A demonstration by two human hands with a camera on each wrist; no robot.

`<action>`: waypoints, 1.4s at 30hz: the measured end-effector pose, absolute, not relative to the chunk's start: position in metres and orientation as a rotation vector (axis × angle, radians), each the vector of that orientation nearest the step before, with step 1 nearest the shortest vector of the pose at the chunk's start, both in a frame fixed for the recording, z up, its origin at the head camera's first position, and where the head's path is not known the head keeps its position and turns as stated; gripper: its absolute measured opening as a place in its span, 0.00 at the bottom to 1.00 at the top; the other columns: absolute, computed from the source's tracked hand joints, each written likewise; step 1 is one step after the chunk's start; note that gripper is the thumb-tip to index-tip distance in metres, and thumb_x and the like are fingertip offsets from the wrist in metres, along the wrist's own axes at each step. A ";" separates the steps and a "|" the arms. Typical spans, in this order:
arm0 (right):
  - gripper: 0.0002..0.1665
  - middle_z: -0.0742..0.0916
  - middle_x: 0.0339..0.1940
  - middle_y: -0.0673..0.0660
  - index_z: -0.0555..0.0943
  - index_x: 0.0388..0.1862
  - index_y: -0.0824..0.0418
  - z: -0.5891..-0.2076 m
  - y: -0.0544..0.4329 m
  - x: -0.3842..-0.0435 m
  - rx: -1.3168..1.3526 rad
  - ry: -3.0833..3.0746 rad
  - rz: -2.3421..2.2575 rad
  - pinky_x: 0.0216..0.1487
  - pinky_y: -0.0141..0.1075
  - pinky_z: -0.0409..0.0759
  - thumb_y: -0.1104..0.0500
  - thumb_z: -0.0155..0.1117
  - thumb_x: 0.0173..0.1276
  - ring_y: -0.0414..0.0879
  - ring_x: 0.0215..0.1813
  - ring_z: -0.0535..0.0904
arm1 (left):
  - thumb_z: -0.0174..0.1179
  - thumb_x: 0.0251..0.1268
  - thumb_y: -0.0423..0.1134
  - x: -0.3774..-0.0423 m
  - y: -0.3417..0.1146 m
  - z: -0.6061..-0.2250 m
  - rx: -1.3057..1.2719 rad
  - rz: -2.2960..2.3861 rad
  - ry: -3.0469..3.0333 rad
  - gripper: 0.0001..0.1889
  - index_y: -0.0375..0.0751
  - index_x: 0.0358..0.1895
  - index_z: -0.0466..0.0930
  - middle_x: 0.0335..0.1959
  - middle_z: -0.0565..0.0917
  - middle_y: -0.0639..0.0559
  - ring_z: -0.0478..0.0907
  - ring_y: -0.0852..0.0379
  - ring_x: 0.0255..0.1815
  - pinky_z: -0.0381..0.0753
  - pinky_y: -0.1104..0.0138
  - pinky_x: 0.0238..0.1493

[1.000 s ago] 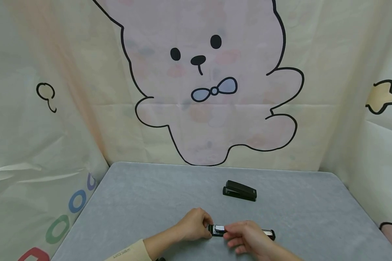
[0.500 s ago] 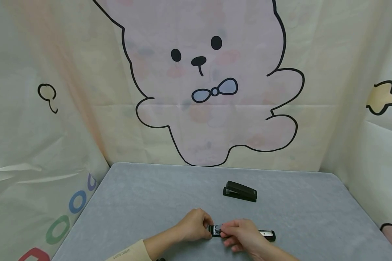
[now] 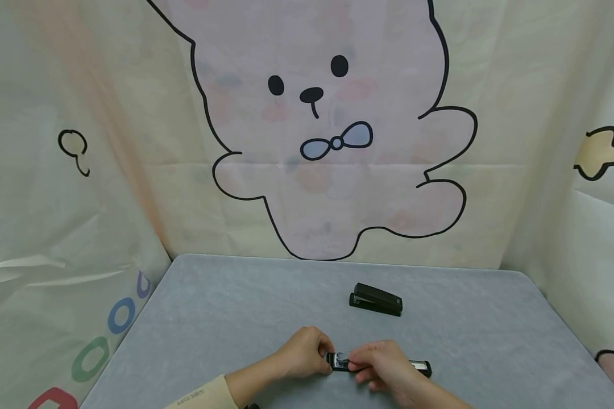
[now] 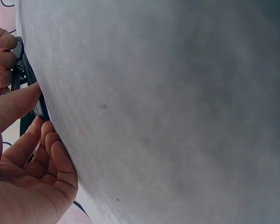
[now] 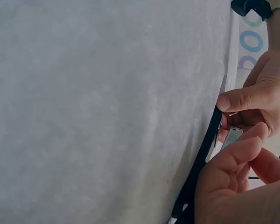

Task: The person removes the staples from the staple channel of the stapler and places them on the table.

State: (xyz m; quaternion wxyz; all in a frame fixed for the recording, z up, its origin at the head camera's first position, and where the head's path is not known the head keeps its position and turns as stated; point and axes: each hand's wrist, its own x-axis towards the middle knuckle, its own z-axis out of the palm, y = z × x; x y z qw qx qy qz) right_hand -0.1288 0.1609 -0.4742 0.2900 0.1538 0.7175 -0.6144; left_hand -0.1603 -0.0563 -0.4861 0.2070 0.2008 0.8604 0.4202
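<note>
"How do our hands stand?"

"Furthest left, our left hand pinches the end of a long black tool, likely an opened stapler, lying at its 3 o'clock on the grey table cover. Next along, our right hand pinches a small silvery piece at that tool."

"How should we work it?"

"We'd pin the left end firmly, line the piece up with the tool's length, and use light fingertip pressure. The black stapler, at our right hand's 12 o'clock, stands clear."

"What can't we make out?"

"Our right hand hides the tool's middle; its far end shows at 3 o'clock. The 2 wrist views catch it nearly edge-on. Whether the piece is loose or attached, we can't tell."
</note>
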 end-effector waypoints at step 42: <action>0.11 0.88 0.38 0.48 0.87 0.45 0.60 -0.457 0.335 -0.133 0.552 2.038 -1.755 0.38 0.38 0.81 0.58 0.58 0.78 0.43 0.38 0.83 | 0.78 0.49 0.24 -0.159 -0.057 -0.483 0.516 1.174 2.379 0.10 0.37 0.36 0.90 0.22 0.78 0.57 0.70 0.63 0.24 0.69 0.70 0.29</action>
